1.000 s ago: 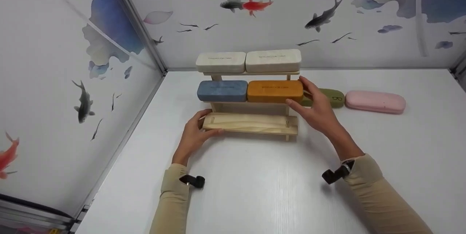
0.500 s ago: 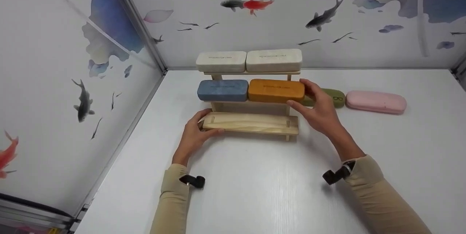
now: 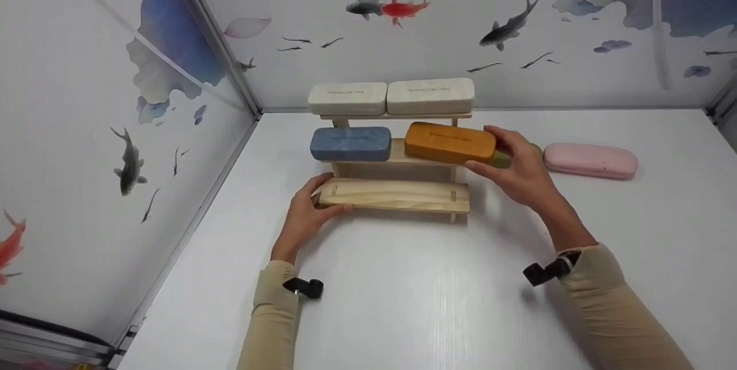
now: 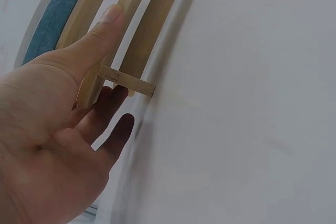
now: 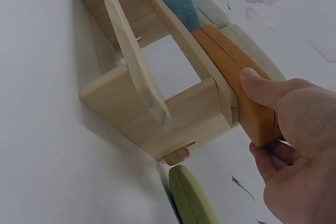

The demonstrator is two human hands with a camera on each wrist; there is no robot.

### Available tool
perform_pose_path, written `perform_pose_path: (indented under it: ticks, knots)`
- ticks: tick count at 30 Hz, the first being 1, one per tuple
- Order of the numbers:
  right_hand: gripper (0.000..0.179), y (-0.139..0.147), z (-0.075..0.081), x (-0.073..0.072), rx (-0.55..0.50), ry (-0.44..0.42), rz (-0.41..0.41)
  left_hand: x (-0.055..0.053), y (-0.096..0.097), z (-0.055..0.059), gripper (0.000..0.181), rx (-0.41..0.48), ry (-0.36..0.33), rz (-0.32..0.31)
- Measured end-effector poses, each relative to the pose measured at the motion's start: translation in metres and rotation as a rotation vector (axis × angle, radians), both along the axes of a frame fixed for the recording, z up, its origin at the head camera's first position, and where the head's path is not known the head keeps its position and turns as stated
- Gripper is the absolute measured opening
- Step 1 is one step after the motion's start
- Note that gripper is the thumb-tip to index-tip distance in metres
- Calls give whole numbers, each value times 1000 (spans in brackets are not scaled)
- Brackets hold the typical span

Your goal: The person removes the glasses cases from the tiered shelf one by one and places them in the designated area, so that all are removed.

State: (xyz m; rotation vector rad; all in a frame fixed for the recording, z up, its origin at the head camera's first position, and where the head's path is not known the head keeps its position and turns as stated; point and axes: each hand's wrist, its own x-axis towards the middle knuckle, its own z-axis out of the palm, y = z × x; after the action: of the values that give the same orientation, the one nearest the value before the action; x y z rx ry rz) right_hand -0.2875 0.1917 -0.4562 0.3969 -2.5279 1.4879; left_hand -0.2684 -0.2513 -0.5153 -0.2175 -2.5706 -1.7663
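One orange case [image 3: 448,143] juts left from the right hand [image 3: 523,171] pinching it; left hand [image 3: 307,213] grips rack [image 3: 397,194].

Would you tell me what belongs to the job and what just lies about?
Likely in use:
orange glasses case, in right hand
tiered wooden rack, gripped by left hand
blue glasses case, cream glasses cases, shelved

Likely lying about:
green glasses case
pink glasses case

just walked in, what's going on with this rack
Someone's right grip holds by its right end an orange case that juts past the right end of the middle shelf. A gap separates it from the blue case on that shelf. The left grip holds the left end of the bottom shelf. Two off-white cases sit up top; a green case and a pink case lie on the table.
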Motion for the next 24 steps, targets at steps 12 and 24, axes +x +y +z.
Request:
perform_pose_path:
  ticks: [12,24]
  knots:
    - [83,35,15,15,142,-46,-22,1,1,-2,87,9,-7,-3]
    - [79,54,16,23,197,-23,2,0,0,0,89,19,-11,-2]
